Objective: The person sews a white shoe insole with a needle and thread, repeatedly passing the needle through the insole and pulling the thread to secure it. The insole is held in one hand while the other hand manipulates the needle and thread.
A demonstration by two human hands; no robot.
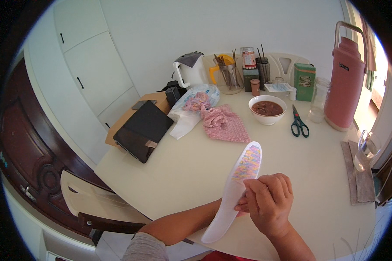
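A white insole (225, 202) with multicoloured stitching over its upper end is held slantwise above the near side of the table. My left hand (243, 205) is behind it, mostly hidden, with fingertips showing at its right edge, gripping it. In front of the insole's right edge is my right hand (270, 204), fingers curled and thumb and forefinger pinched together at the stitching; whether a needle or thread is between them is too small to tell. Beyond lie a pink knitted cloth (225, 125) and a tangle of pastel yarn (197, 101) on a plastic packet (212, 91).
Green-handled scissors (300, 127) lie right of a white bowl of brown food (268, 111). A pink vacuum flask (345, 84), glass jar (318, 101) and glass mug (366, 151) stand at right. A black tablet (143, 130) lies left; a kettle (191, 70) and pitcher (228, 78) stand behind.
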